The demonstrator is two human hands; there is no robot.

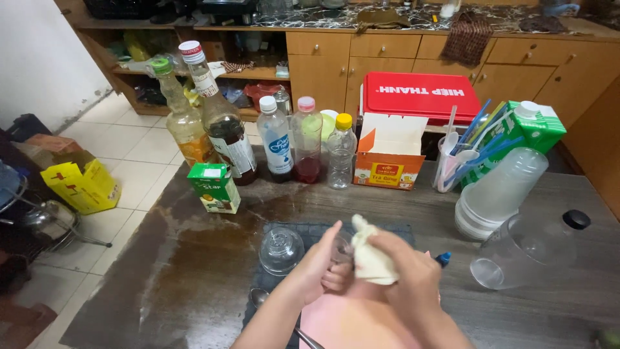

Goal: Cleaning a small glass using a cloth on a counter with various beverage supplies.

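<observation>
My left hand [321, 264] wraps around a small clear glass [341, 247] above a dark mat [309, 234]. My right hand [407, 270] presses a crumpled white cloth [371, 257] against the glass. An upturned clear glass [281, 251] stands on the mat just left of my left hand. A metal spoon [259, 297] lies below it. A pink sheet [345, 323] lies under my forearms, and a blue pen tip [443, 259] shows beside my right hand.
Several bottles [223, 123] stand in a row at the back of the dark table [161, 271], with a green carton [215, 187] and an open orange box [389, 161]. Stacked plastic cups [497, 194], a clear jug [529, 249] and a cup of straws [452, 161] sit to the right.
</observation>
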